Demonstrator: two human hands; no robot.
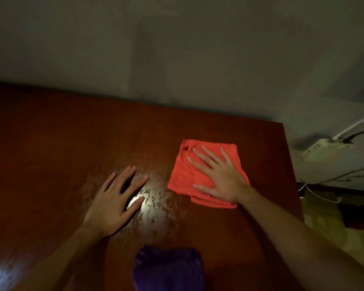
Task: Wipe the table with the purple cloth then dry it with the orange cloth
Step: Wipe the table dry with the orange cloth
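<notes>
Already the right hand (221,177) lay flat on the folded orange microfibre cloth (181,175), its fingers (208,154) straight, spread wide and pressing down rather than gripping, pointing toward about eleven o'clock. In the head view, the only one, the cloth sat on the glossy reddish-brown wooden worktop (51,143) at roughly two o'clock from the middle of the surface, near the right edge. It looked roughly square, with no clear long axis.

What the coming move seemed to turn on was the wet patch (153,198): a glistening, streaked film of moisture just beside the cloth's left edge, at about eight o'clock from the pressing hand. Drying it would probably mean sliding the cloth leftward and toward the person. The left hand (114,202) rested open on the worktop at the wet patch's left margin, fingers straight and splayed, holding nothing, and it lay roughly in the line of such a sweep.

The crumpled dark purple cloth (168,267) sat at six o'clock, at the near edge between the two forearms, well apart from both hands and touched by neither. From that, the wiping looked finished and the drying looked under way, though how much of the surface remained damp beyond the glare could not be told.
</notes>
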